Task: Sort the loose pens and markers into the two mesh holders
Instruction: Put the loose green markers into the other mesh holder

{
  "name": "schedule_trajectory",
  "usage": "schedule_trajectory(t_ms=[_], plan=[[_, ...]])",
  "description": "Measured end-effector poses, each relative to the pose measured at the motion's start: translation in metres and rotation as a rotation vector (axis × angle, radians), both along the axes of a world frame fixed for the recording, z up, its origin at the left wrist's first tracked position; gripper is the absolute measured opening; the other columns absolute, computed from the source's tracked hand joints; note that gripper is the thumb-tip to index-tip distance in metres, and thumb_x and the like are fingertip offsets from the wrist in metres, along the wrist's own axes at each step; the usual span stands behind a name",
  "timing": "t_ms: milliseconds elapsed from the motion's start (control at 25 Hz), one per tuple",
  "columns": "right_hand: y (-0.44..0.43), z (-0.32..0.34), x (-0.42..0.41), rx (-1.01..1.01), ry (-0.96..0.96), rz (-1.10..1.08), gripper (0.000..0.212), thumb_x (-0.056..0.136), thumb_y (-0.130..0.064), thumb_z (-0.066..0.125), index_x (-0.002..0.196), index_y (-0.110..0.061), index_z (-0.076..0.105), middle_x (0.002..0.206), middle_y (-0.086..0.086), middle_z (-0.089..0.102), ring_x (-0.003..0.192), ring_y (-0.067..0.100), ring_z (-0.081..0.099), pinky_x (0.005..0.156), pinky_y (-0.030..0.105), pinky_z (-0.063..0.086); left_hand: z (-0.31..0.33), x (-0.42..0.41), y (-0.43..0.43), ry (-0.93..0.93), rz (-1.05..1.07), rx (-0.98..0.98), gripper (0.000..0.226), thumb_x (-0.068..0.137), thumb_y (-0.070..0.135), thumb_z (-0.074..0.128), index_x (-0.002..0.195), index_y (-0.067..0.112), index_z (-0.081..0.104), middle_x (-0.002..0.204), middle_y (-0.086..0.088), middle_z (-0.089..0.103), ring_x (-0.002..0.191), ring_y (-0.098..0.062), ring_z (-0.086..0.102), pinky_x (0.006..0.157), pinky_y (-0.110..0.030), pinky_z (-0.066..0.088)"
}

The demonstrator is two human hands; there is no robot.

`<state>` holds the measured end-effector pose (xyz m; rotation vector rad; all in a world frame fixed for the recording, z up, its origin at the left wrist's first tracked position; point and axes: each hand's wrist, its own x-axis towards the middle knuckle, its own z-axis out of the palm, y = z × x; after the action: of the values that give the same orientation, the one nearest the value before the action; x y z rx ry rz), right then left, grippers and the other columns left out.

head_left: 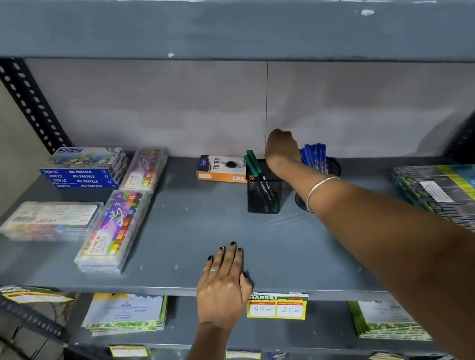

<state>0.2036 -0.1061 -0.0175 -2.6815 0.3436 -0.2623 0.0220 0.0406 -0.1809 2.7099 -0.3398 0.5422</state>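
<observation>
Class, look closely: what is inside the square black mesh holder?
The square mesh holder holds green-capped pens, tips down. The right hand covers its far corner.

A single wide-angle view comes from the person's head, looking forward and down into a grey metal shelf [192,218] from close in front of it. The upper shelf board cuts across the top of the frame, and lower shelves show at the bottom. Both arms enter from the lower edge; the back wall lies just beyond the fingers of the right hand [281,149], the shelf's front lip under the left hand [223,287].
</observation>
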Motion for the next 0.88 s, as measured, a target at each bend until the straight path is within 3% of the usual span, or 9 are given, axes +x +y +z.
schedule_trajectory(t_ms=[120,240,320,400,440,480,520,600,880], plan=[[-0.040,0.014,-0.006,0.153,-0.117,-0.183,0.023,0.092,0.004,0.044,0.105,0.008,0.063,0.113,0.026,0.067,0.107,0.037,0.066,0.085,0.037,0.054,-0.001,0.000,0.000,0.022,-0.004,0.002,0.050,0.078,0.023,0.036,0.111,0.005,0.069,0.118,-0.009,0.065,0.106,-0.027,0.063,0.099,-0.034,0.030],[-0.101,0.013,-0.033,0.209,-0.054,-0.274,0.032,0.092,0.000,0.043,0.062,-0.009,0.052,0.109,0.025,0.067,0.108,0.034,0.064,0.074,0.027,0.053,-0.001,-0.001,0.001,0.040,0.003,-0.003,0.050,0.079,0.023,0.035,0.111,0.004,0.069,0.117,-0.010,0.065,0.105,-0.028,0.063,0.102,-0.031,0.025],[-0.141,-0.011,-0.057,0.157,0.096,-0.265,0.045,0.093,-0.006,0.046,0.053,-0.019,0.030,0.079,0.023,0.060,0.097,0.023,0.062,0.064,0.022,0.042,0.001,-0.002,0.000,0.046,0.003,0.003,0.050,0.079,0.023,0.034,0.110,0.003,0.069,0.116,-0.011,0.066,0.104,-0.029,0.063,0.105,-0.027,0.017],[-0.164,-0.039,-0.072,0.060,0.246,-0.342,0.036,0.085,-0.010,0.060,0.055,-0.017,0.041,0.035,0.016,0.054,0.067,0.010,0.063,0.064,0.026,0.051,0.002,-0.002,0.001,0.060,0.008,0.010,0.051,0.079,0.023,0.034,0.110,0.002,0.068,0.116,-0.012,0.066,0.104,-0.030,0.063,0.106,-0.026,0.014],[-0.167,-0.047,-0.081,0.056,0.275,-0.373,0.018,0.080,-0.010,0.066,0.066,-0.012,0.055,0.037,0.017,0.061,0.063,0.007,0.069,0.072,0.031,0.057,0.003,-0.002,0.001,0.066,0.006,0.012,0.051,0.080,0.023,0.034,0.110,0.002,0.068,0.116,-0.012,0.066,0.104,-0.030,0.063,0.106,-0.026,0.014],[-0.166,-0.054,-0.088,0.068,0.299,-0.373,0.010,0.077,-0.010,0.070,0.085,-0.005,0.065,0.064,0.022,0.074,0.078,0.013,0.075,0.081,0.036,0.056,0.003,-0.002,0.001,0.066,0.004,0.013,0.051,0.080,0.023,0.034,0.110,0.002,0.068,0.116,-0.012,0.066,0.104,-0.030,0.063,0.106,-0.025,0.014],[-0.163,-0.058,-0.093,0.080,0.315,-0.388,0.028,0.077,-0.010,0.072,0.103,0.000,0.065,0.096,0.023,0.074,0.098,0.023,0.072,0.088,0.037,0.054,0.002,-0.002,0.001,0.062,0.004,0.015,0.051,0.080,0.023,0.034,0.111,0.002,0.068,0.116,-0.012,0.066,0.104,-0.030,0.063,0.106,-0.025,0.014],[-0.157,-0.063,-0.103,0.124,0.308,-0.420,0.040,0.081,-0.008,0.071,0.118,0.003,0.059,0.123,0.021,0.063,0.117,0.034,0.061,0.094,0.039,0.050,0.002,-0.003,0.002,0.055,0.005,0.013,0.051,0.080,0.023,0.034,0.111,0.002,0.068,0.116,-0.012,0.065,0.103,-0.030,0.063,0.106,-0.025,0.013],[-0.155,-0.060,-0.107,0.272,0.184,-0.510,0.031,0.085,-0.002,0.058,0.115,0.006,0.057,0.121,0.025,0.061,0.116,0.038,0.060,0.093,0.040,0.050,0.004,-0.003,0.000,-0.024,0.009,-0.003,0.050,0.080,0.023,0.035,0.108,0.001,0.069,0.113,-0.014,0.066,0.101,-0.031,0.064,0.102,-0.031,0.025]])
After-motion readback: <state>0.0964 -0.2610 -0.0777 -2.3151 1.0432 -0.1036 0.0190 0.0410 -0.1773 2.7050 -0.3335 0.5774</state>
